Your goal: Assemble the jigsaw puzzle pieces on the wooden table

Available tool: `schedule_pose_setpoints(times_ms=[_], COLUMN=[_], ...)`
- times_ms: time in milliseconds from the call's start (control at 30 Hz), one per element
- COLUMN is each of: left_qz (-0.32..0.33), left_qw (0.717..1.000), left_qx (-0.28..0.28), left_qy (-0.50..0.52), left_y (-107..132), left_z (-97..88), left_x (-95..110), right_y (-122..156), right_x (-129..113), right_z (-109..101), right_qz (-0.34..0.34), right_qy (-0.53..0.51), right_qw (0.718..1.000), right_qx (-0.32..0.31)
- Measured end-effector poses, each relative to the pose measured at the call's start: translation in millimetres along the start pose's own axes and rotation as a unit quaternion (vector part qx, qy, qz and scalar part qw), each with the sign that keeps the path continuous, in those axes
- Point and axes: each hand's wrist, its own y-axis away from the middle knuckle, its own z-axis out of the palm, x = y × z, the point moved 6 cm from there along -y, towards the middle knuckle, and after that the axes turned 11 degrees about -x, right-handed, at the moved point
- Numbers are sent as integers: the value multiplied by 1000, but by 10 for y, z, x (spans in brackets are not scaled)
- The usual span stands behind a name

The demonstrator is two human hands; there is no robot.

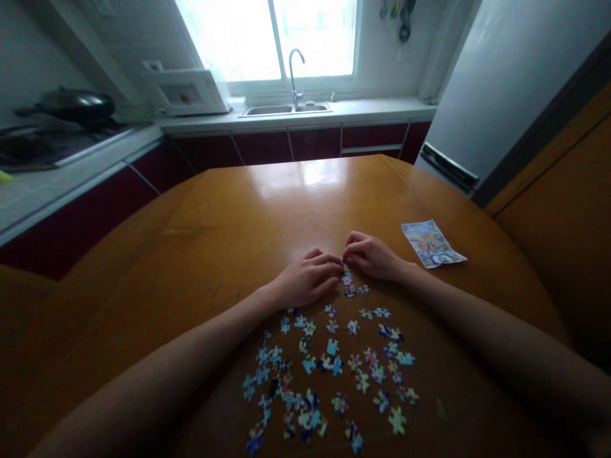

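Observation:
A short strip of joined jigsaw puzzle pieces (348,284) lies on the table between my two hands. My left hand (311,277) rests flat beside it, fingers stretched out and their tips touching the strip's left edge. At the far end of the strip, my right hand (371,254) is closed, its fingertips pinching a puzzle piece that they mostly cover. Just right of the strip's near end sits a small loose piece (363,289). Many more loose puzzle pieces (333,346) are spread across the table nearer to me, several overlapping.
A printed picture sheet (432,243) lies beyond my right forearm on the wooden table (286,210). Behind the table run a counter with a sink (286,109), a microwave (188,92) and a stove with a pan (76,105). A fridge (496,83) stands at the right.

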Motion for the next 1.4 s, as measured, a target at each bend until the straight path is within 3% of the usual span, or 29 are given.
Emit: schedule_pose_setpoints(times_ms=[200,300,467,633,700,800,867,1167,1333,1400], left_qz=[-28,-32,-7,-9,-5,-3,-5,-4,-4,-4], left_qw=[989,990,999,999,999,999,999,999,999,999], left_qx=[66,90,15,-2,-1,1,0,4,6,5], left_qy=[128,101,-31,-46,-44,-39,-36,-34,-35,-38], left_y=[5,34,27,18,16,13,10,17,20,19], left_z=[-32,-49,16,12,8,10,14,23,47,48], left_x=[-187,-179,-9,2,-2,-4,-6,-16,-29,-28], right_y=[-44,-46,-73,-3,78,226,298,290,283,246], right_x=[41,61,124,34,-89,-253,-318,-416,-302,-178], right_z=[7,16,45,-112,-184,-203,-211,-97,-117,-152], right_qz=[22,31,42,66,74,86,91,79,78,88], right_qy=[-11,-22,-54,-75,-36,17,37,44,-63,-116], right_qw=[1000,999,998,995,996,985,977,970,968,968], right_qx=[-5,-6,2,18,-27,-151,-188,-225,-228,-202])
